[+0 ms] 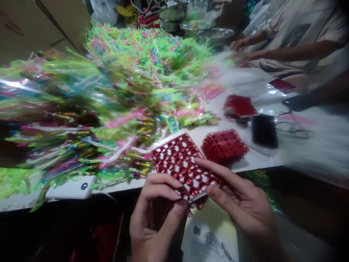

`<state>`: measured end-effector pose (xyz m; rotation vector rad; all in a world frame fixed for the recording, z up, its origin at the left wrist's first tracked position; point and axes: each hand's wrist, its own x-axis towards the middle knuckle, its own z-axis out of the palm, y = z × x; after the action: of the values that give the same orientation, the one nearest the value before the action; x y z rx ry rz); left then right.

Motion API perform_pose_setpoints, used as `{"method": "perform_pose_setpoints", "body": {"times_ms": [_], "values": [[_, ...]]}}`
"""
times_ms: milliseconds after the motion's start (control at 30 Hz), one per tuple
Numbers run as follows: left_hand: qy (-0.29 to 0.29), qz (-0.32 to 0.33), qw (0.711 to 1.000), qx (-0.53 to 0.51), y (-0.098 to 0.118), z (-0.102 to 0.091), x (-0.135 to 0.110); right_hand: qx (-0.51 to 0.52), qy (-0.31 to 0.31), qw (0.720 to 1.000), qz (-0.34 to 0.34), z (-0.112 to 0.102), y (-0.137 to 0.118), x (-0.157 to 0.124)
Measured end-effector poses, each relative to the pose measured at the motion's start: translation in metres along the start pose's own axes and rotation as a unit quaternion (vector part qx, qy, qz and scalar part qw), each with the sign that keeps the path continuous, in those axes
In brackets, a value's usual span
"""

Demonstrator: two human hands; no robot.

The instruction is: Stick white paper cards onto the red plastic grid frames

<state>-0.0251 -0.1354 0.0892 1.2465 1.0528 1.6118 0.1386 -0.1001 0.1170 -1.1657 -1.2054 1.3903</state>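
A red plastic grid tray (180,160) with round holes is tilted over the near edge of the white table (261,160). My left hand (155,214) grips its near edge with fingers curled over the top. My right hand (240,200) holds its right corner, with the index finger stretched across the grid. A second red grid piece (225,145) lies on the table just to the right of the held tray.
A big heap of neon green, pink and blue plastic strips (114,94) covers the table's left. A white phone (72,187) lies at the near edge. A black phone (264,130), another red grid (239,106) and cables lie right. Another person's hands (241,51) work at the far right.
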Motion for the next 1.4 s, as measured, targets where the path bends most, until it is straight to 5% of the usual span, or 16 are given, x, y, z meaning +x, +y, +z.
{"method": "perform_pose_setpoints", "body": {"times_ms": [333, 500, 633, 733, 900, 1167, 1400], "values": [[-0.081, 0.009, 0.996, -0.041, 0.001, -0.023, 0.000, 0.063, -0.016, 0.996, 0.057, -0.020, 0.011, 0.005], [-0.163, 0.081, 0.983, 0.035, -0.005, -0.025, -0.006, 0.150, -0.041, 0.985, 0.080, -0.031, 0.015, 0.013], [-0.061, 0.125, 0.987, 0.074, -0.016, -0.012, -0.008, 0.125, -0.028, 0.981, 0.145, -0.033, 0.022, 0.010], [-0.009, 0.049, 0.996, 0.073, -0.015, -0.007, 0.000, 0.018, -0.029, 0.991, 0.132, -0.035, 0.026, 0.004], [-0.017, -0.138, 0.987, 0.085, 0.000, -0.012, 0.013, -0.133, -0.140, 0.978, 0.080, -0.040, 0.021, 0.005], [-0.063, -0.213, 0.972, 0.079, 0.000, -0.015, 0.013, -0.259, -0.190, 0.946, -0.036, -0.049, 0.014, 0.013], [-0.111, -0.138, 0.979, 0.104, 0.009, -0.019, 0.014, -0.216, -0.164, 0.958, -0.091, -0.053, 0.012, 0.008]]}}
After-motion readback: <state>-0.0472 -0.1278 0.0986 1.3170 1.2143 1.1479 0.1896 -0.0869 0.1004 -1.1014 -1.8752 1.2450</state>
